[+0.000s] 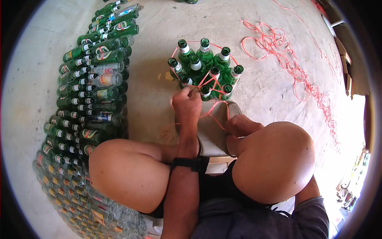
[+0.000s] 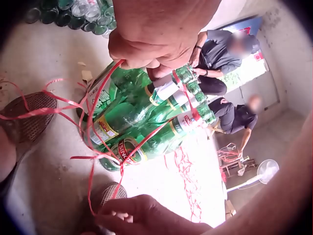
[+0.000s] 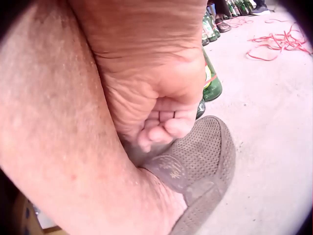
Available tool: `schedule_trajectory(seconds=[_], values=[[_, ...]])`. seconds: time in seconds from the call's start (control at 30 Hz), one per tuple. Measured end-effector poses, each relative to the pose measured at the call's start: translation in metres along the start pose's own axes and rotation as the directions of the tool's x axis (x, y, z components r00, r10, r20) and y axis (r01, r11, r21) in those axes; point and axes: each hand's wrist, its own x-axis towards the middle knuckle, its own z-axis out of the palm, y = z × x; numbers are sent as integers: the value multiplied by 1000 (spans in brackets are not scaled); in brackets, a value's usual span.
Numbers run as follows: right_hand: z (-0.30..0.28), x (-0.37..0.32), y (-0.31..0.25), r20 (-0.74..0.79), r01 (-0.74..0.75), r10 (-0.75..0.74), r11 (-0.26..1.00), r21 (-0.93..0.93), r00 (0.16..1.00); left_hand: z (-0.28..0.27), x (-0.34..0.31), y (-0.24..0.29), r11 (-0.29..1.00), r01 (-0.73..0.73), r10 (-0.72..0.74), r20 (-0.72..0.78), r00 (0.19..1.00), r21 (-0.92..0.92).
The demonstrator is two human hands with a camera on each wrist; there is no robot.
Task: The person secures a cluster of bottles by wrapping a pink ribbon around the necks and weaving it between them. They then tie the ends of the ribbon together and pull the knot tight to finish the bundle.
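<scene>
A cluster of green beer bottles (image 1: pixel 207 59) stands on the floor between the feet, with red plastic string (image 1: pixel 211 75) looped round it and crossing the necks. My left hand (image 1: pixel 187 104) is at the near side of the cluster, fingers curled and pinching the string. In the left wrist view, that hand (image 2: pixel 156 39) has a taut strand running down from it past the labels. Low by the right shoe, my right hand (image 1: pixel 239 125) pinches another strand, and the string meets near the bottle bases. Its curled fingers (image 3: pixel 166 128) show in the right wrist view, beside the shoe (image 3: pixel 205 152).
Stacked rows of bottles (image 1: pixel 99 79) lie along the left. A long tangle of red string (image 1: pixel 286 59) spreads across the floor to the right. Two other people (image 2: pixel 220 58) sit beyond the bundle, near a white fan (image 2: pixel 267 171).
</scene>
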Motion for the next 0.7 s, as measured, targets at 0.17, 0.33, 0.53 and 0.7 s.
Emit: schedule_trajectory(seconds=[0.17, 0.33, 0.53, 0.7], values=[[9, 2, -8, 115, 2, -22, 985, 171, 993, -1, -2, 15, 997, 52, -52, -5, 999, 54], [9, 0, -23, -65, 3, 40, 832, 555, 997, 0, -1, 10, 1000, 24, -24, 16, 1000, -2], [12, -10, 0, 128, -278, 250, 907, 316, 960, -3, -2, 13, 999, 31, -31, 27, 999, -5], [7, -5, 9, 226, -33, -116, 827, 562, 967, -2, -1, 11, 999, 27, -28, 28, 999, 22]])
